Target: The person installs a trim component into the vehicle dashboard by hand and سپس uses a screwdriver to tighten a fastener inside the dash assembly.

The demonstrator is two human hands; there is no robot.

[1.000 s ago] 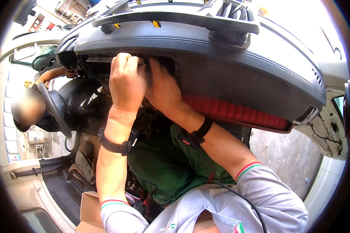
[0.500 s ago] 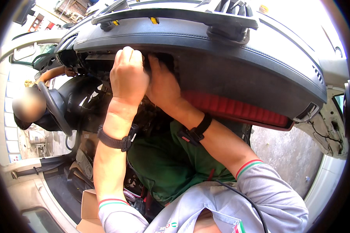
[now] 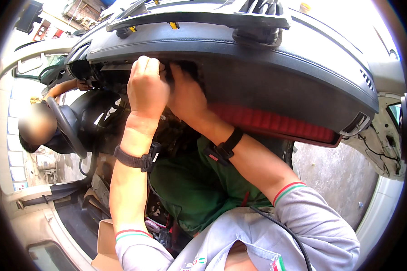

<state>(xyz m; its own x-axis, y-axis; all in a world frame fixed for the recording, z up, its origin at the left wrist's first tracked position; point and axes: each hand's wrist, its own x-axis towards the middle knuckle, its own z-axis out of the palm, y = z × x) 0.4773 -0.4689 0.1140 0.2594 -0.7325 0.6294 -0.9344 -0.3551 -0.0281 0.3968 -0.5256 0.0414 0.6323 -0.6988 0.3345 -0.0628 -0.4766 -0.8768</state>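
While both forearms rise from the lower edge, the left hand (image 3: 147,86) is curled into a fist against the lower lip of the dark grey dashboard (image 3: 267,67), its knuckles at the mouth of a dark opening in the panel; the fingers are drawn together, but whether they clamp anything cannot be told. Just beside it, the right hand (image 3: 187,97) reaches into the same opening, fingertips hidden inside the dashboard, so their state cannot be told either. Each wrist carries a black strap. Below the dashboard's edge runs a red padded strip (image 3: 276,124). Under the dashboard, between the forearms, lies green cloth (image 3: 199,189). To the left of the dashboard sits a black steering wheel (image 3: 68,126), where another person's hand (image 3: 82,84) reaches in near the dashboard's far-left end.
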